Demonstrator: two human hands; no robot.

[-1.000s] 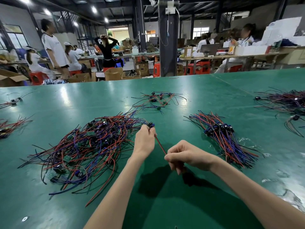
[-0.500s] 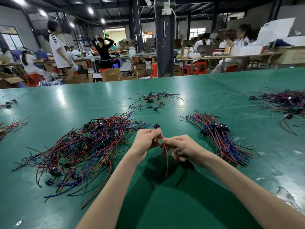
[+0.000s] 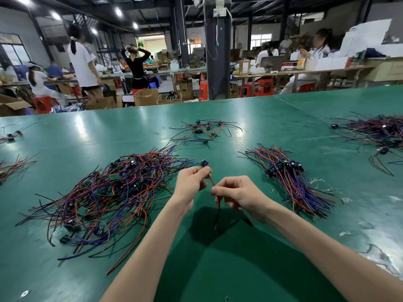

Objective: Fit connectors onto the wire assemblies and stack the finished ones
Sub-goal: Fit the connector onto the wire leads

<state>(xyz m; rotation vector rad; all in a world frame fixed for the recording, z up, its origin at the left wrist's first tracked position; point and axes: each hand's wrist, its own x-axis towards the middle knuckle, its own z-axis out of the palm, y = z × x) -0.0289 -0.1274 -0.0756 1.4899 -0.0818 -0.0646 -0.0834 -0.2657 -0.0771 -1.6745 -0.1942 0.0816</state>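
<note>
Looking across a broad green table [image 3: 239, 269] in a factory hall, with a dark pillar [image 3: 218, 62] beyond its far edge and people sitting and standing at long benches behind.

Holding one wire assembly [image 3: 212, 183] just above the table, between the two main heaps. Pinching its upper end with the left hand [image 3: 192, 182], fingers curled tight right below the small dark connector [image 3: 204, 163] poking out past the fingertips. Gripping the red lead lower down with the right hand [image 3: 237, 192], thumb and forefinger clamped on it, with the loose tail hanging toward the table.

Working just right of a big tangled pile [image 3: 113, 192] of red and blue wires with small green boards and dark parts mixed in. Working left of the neat stack [image 3: 292, 182] of red and blue leads, laid roughly parallel with dark connectors bunched at the far end. Facing a small scatter [image 3: 205, 130] of wired parts farther back, and another dark heap [image 3: 375, 131] at the right edge.

Trying to read the white cartons [image 3: 327, 63] on the right-hand bench and the brown cardboard boxes [image 3: 146, 97] on the floor: lettering too blurred to make out. Seeing open flaps on the boxes but not telling their contents from here.
</note>
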